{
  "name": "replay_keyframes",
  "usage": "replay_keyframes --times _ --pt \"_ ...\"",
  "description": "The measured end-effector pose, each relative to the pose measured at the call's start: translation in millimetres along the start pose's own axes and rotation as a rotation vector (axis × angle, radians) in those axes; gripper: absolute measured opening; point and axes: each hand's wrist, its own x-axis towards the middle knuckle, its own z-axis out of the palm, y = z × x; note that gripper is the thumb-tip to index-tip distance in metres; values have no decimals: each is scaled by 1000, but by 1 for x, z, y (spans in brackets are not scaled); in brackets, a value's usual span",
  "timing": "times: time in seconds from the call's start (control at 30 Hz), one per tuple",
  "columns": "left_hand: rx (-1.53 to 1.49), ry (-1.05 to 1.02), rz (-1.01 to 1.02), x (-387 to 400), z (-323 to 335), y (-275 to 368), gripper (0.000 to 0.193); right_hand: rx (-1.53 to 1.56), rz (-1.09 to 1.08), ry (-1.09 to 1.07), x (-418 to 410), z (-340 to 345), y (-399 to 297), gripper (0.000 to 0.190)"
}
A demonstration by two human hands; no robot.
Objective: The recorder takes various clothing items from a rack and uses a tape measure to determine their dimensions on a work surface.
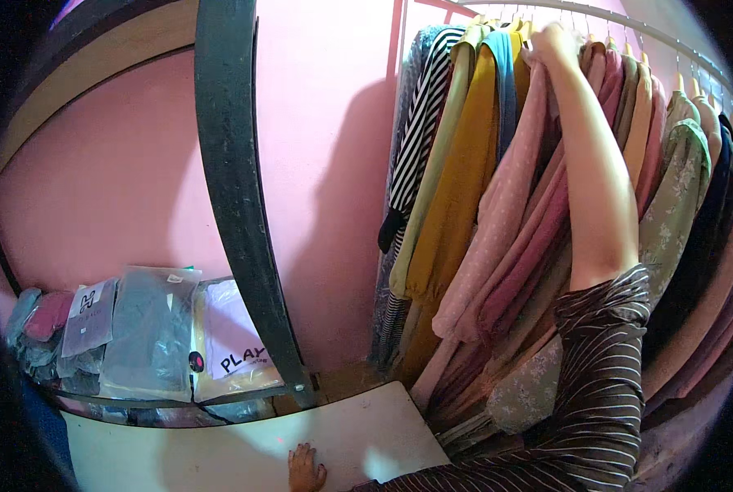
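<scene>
My right hand (pixel 554 46) is raised to the clothes rail at the upper right. Its fingers are closed at the top of a pink dotted garment (pixel 511 166); the hand hides the hanger there. My left hand (pixel 305 468) rests palm down at the bottom edge, fingers slightly apart, on a white tabletop (pixel 354 424). Left of the raised hand hang a mustard garment (pixel 462 203) and a black-and-white striped garment (pixel 428 117). A green floral garment (pixel 677 184) hangs to the right of my forearm, among many others.
A metal clothes rail (pixel 643 27) runs across the upper right. A dark upright post (pixel 234 154) stands left of centre, before a pink wall (pixel 317 123). Clothes in clear plastic bags (pixel 151 338) sit on a shelf at the left, behind the tabletop.
</scene>
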Motion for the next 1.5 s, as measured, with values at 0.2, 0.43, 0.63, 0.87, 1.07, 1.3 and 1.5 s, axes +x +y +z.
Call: replay_keyframes --times 0.2,0.43,0.63,0.87,1.07,1.3,1.5 --pt "23 -64 -46 1 3 -1 48 605 -3 414 34 37 -70 29" --pt "-10 -44 -51 1 0 2 50 1103 516 412 76 121 -50 33" --pt "-46 56 14 -2 -4 6 46 1262 637 274 95 123 -19 28" --pt "-56 42 40 0 2 -4 46 1471 557 399 38 164 -11 21" --pt "-12 23 9 1 0 -10 43 1334 340 48 -85 119 -11 18" --pt "28 107 48 -1 11 -18 45 1583 184 -222 -261 0 17 13" --pt "-70 -23 82 -5 8 -39 48 1468 263 -187 -399 -92 73 14"
